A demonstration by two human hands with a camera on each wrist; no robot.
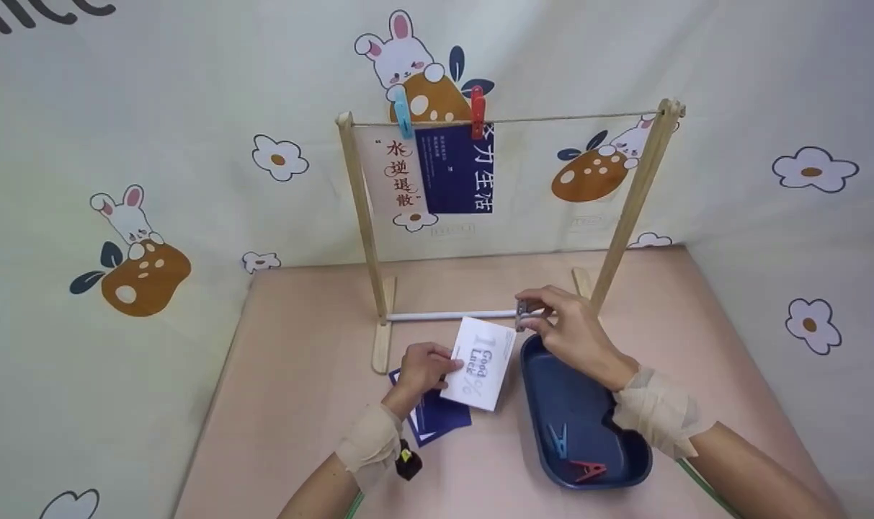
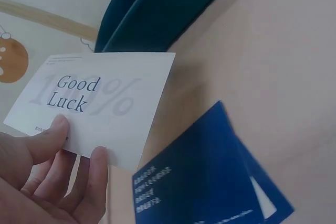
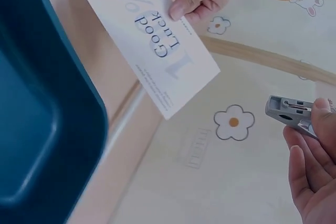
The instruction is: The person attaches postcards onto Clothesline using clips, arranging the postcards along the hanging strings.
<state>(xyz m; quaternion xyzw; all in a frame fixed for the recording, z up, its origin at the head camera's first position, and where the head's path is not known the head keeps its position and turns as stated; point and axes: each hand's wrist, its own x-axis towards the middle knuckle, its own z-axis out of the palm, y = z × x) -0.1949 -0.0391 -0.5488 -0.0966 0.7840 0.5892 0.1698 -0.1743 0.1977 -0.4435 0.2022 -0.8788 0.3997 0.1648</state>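
My left hand [image 1: 426, 366] pinches a white "Good Luck" card [image 1: 480, 362] [image 2: 100, 103] [image 3: 152, 51] by its edge, lifted above the table. A little to its right, my right hand [image 1: 563, 324] pinches a grey clothespin [image 1: 524, 314] [image 3: 289, 113] above the far end of the dark blue tray [image 1: 552, 404]. A blue clothespin [image 1: 558, 440] and a red clothespin [image 1: 588, 471] lie in the tray. Dark blue cards [image 1: 437, 418] [image 2: 205, 182] lie on the table under the left hand.
A wooden rack [image 1: 368, 231] with a string line [image 1: 566, 119] stands at the back of the pink table [image 1: 300, 389]. A blue peg [image 1: 403, 112] and a red peg [image 1: 478, 112] clip two cards [image 1: 429, 176] to the line's left part.
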